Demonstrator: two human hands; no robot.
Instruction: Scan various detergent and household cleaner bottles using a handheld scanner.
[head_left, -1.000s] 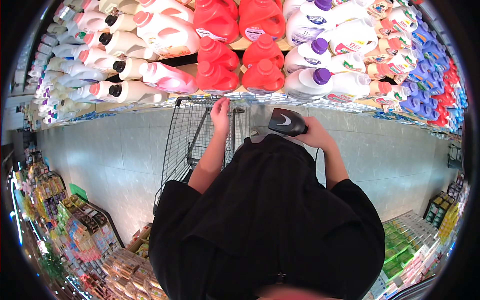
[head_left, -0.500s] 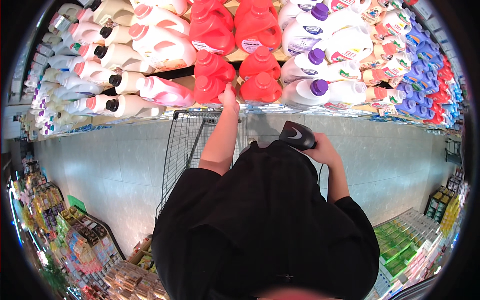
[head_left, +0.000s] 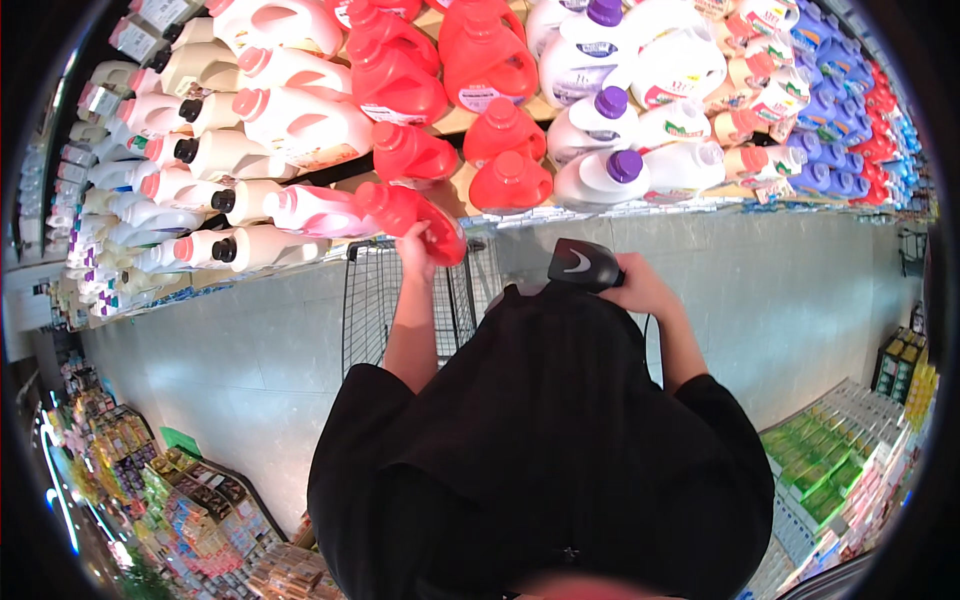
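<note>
My left hand [head_left: 415, 250] is wrapped round the handle side of a red plastic jug-type detergent bottle [head_left: 440, 232]. That bottle tilts out past the shelf's front edge, with its cap toward the upper left, above the shopping cart. Close by on the shelf, another red bottle [head_left: 413, 155] stands behind it and one more red bottle [head_left: 512, 182] to its right. In my right hand [head_left: 641, 287] is a black handheld object [head_left: 582, 264] with a pale curved mark; a thin black cord hangs below the wrist. Its exact kind is unclear.
A wire shopping cart [head_left: 365, 310] stands at my left, partly hidden by my arm and black clothing. Ahead, rows of white, pink, purple-capped and blue bottles fill the shelf. Behind me are a goods display [head_left: 205, 500] at left and green packages [head_left: 810, 465] at right.
My left hand has drawn the red bottle off its row toward me and tilted it. The view has turned slightly. My right hand still holds the black object.
</note>
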